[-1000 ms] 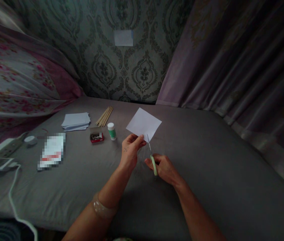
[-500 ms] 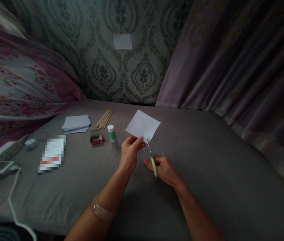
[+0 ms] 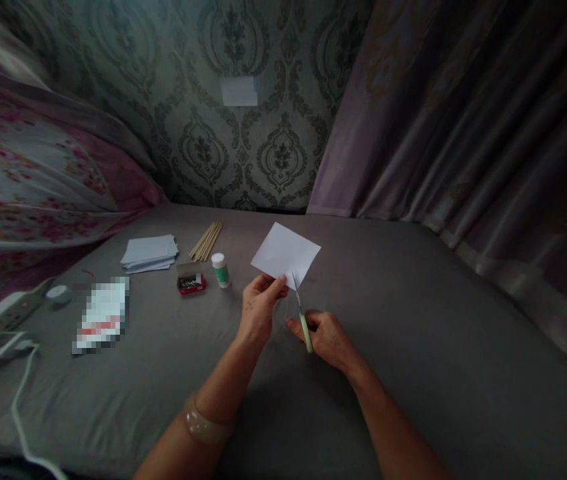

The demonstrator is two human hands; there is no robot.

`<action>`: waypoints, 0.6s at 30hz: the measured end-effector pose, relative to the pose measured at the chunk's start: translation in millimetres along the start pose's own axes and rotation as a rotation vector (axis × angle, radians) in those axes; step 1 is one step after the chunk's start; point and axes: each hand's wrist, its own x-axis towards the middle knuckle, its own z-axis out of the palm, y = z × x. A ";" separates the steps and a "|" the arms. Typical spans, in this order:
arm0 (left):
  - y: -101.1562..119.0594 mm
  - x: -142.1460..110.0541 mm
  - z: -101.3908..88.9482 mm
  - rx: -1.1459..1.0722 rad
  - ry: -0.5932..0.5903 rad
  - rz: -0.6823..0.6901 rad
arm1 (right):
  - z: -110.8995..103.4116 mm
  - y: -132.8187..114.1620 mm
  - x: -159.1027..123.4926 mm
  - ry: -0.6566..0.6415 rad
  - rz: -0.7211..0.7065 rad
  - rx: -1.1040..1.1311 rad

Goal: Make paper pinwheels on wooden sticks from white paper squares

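A white square of paper [image 3: 286, 250] is held up, one corner pointing toward me. My left hand [image 3: 261, 300] pinches it near its lower edge, thumb on top. In my right hand [image 3: 326, 337] is a pair of scissors [image 3: 305, 331] with pale green handles, the fingers closed around them. The blades reach over the paper's near corner, just right of my left thumb. How far the blades are apart cannot be made out.
Left of the hands stand a glue bottle [image 3: 221, 272] with a white cap, a red box of small metal pieces [image 3: 191, 283], thin wooden sticks [image 3: 206, 241] and a paper stack [image 3: 149, 253]. Farther left lie a blurred packet [image 3: 102, 317], a power strip [image 3: 11, 303] and white cables [image 3: 21, 420].
The view has shifted slightly, so the background things sit a little lower and farther left. Both hands, the paper and the scissors keep almost the same positions.
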 end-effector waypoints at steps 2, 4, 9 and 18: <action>-0.2 -0.6 0.4 0.001 -0.015 0.000 | -0.5 0.7 0.1 0.011 -0.015 0.003; -0.4 -1.3 0.8 0.004 -0.025 0.003 | -1.4 0.7 -0.1 0.012 -0.023 0.011; -0.1 -3.8 2.4 0.016 -0.060 0.010 | -4.3 -2.1 -0.6 0.025 -0.050 0.022; 0.7 -5.2 2.8 0.022 -0.076 0.014 | -3.5 -3.6 -0.8 0.044 -0.051 0.030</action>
